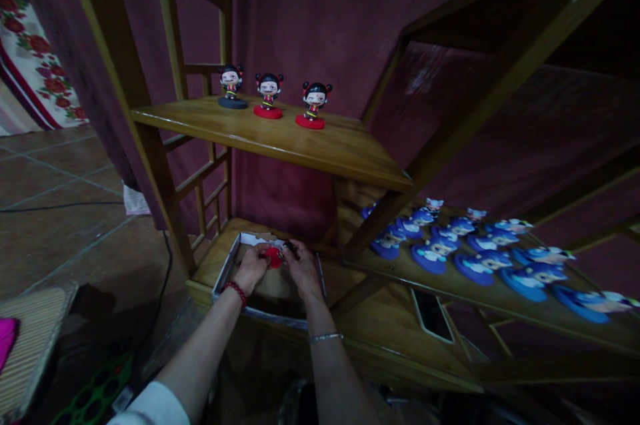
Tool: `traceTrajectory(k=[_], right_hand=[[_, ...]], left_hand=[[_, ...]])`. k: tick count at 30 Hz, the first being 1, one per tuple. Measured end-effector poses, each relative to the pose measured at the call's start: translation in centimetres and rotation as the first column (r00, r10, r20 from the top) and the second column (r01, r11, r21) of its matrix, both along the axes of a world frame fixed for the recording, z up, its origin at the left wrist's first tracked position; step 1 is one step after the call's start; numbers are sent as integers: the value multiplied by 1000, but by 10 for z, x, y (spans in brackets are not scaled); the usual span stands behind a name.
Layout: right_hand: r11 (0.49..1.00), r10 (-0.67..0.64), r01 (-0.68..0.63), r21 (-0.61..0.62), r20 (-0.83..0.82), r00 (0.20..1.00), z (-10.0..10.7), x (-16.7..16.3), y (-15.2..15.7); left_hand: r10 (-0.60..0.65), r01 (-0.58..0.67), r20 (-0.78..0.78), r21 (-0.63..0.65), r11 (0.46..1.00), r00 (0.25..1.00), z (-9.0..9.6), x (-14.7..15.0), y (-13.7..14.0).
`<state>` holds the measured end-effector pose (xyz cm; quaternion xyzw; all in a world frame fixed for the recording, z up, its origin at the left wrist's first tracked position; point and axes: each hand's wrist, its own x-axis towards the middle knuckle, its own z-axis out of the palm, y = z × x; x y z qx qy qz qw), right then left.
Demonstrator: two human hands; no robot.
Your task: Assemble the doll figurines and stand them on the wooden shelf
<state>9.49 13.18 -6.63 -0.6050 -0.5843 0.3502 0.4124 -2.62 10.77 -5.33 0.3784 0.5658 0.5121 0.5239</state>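
Note:
Over an open cardboard box on the lower shelf, both hands are closed around one small figurine with a round red base. My left hand, with a red bead bracelet at the wrist, grips the base. The dark-headed end is in the fingers of my right hand, which has a silver bracelet at the wrist. My fingers cover much of the figurine, and it lies tilted on its side. Brown cardboard shows inside the box beneath my hands.
Three black-haired figurines stand on the upper wooden shelf, two on red bases and one on a dark base. Several blue figurines stand in rows at right. A phone lies below them. A slanted wooden post crosses the right side.

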Motion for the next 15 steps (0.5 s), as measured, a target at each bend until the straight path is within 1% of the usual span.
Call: traceTrajectory(k=[6, 10, 15], right_hand=[[1000, 2, -2, 6, 8, 1000, 3, 1, -1], [1000, -14, 14, 16, 18, 1000, 5, 2, -2], [1000, 1, 0, 24, -51, 999, 6, 2, -2]], left_hand=[[1, 0, 160, -9, 1000, 987, 5, -1, -4], [-21, 23, 295, -2, 1000, 955, 10, -1, -7], [-44, 58, 406, -21, 998, 913, 18, 0, -9]])
